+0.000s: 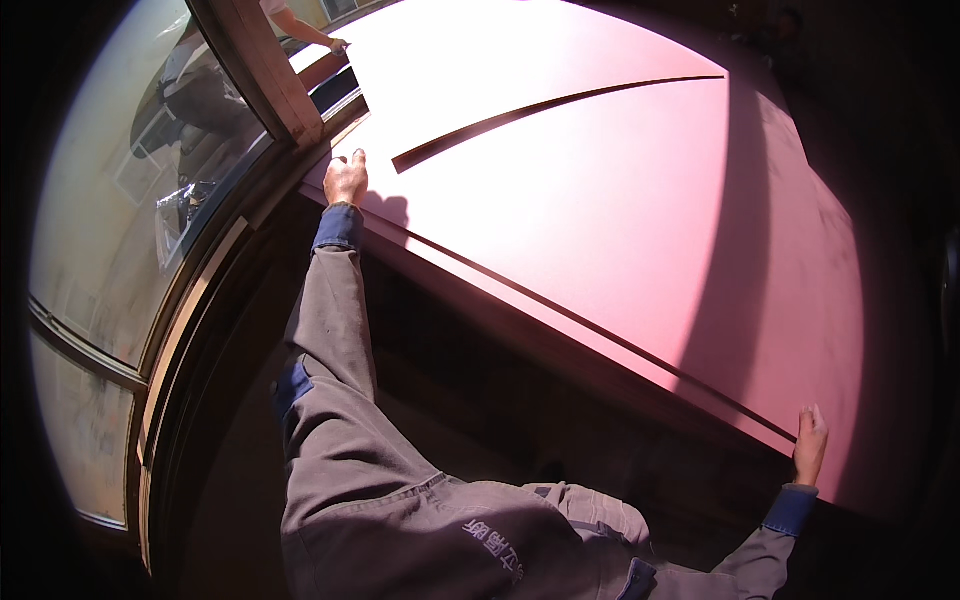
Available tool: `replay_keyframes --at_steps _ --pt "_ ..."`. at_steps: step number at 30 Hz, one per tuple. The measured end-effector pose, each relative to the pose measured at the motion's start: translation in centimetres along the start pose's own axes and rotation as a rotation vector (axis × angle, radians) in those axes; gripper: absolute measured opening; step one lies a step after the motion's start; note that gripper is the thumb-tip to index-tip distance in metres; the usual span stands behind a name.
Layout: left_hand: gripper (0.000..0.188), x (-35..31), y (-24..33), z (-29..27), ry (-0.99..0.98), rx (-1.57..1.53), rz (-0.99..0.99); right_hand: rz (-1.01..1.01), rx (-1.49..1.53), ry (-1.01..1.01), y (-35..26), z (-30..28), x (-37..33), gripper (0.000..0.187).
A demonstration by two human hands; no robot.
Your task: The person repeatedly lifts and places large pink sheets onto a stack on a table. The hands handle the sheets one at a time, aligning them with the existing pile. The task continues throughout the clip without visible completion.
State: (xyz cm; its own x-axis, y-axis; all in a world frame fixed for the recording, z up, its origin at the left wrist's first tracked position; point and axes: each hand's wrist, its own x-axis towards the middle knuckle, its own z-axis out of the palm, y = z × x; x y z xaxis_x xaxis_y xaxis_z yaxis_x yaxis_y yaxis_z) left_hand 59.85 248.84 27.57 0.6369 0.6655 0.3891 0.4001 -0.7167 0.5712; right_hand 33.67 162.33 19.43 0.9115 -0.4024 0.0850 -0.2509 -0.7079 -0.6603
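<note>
A wide pale pink panel point(600, 220) spreads out in front of me, glaring white where sunlight hits it. One long thin dark strip point(600, 325) runs along its near edge from hand to hand. At the strip's far left end my left hand point(346, 180) is closed, fingers curled; its grip is partly hidden. My right hand point(811, 446) is closed at the strip's near right end, by the panel's near right part. Another dark strip point(540, 112) lies farther in on the panel, apart from both hands.
A window point(130, 220) in a brown frame point(262, 75) stands at the left, close to my left hand. Beyond the frame, another person's hand point(338, 46) is near the panel's far left edge. A clear plastic bag point(178, 215) shows in the window area. A shadow band crosses the panel's right side.
</note>
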Motion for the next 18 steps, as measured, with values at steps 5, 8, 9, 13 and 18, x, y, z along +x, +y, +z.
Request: replay_keyframes --at_steps 5,8,9,13,18 --pt "0.082 2.0 3.5 7.6 -0.267 -0.292 -0.225 0.170 -0.088 0.111 0.4 1.0 0.4 0.051" --pt "0.058 -3.9 5.2 8.4 -0.368 -0.593 -0.358 0.104 -0.096 0.146 0.8 0.9 -0.2 0.052" --pt "0.047 -7.2 4.5 6.7 -0.465 -1.031 -0.244 0.103 -0.123 0.158 0.7 0.9 -0.3 0.052" --pt "0.021 -19.4 5.9 1.7 -0.551 -1.226 -0.244 0.080 -0.186 0.142 -0.6 0.8 -0.4 0.051" --pt "0.016 -33.1 7.5 -2.9 -0.533 -1.298 -0.360 0.045 0.135 0.410 -3.2 0.8 -2.8 0.053"
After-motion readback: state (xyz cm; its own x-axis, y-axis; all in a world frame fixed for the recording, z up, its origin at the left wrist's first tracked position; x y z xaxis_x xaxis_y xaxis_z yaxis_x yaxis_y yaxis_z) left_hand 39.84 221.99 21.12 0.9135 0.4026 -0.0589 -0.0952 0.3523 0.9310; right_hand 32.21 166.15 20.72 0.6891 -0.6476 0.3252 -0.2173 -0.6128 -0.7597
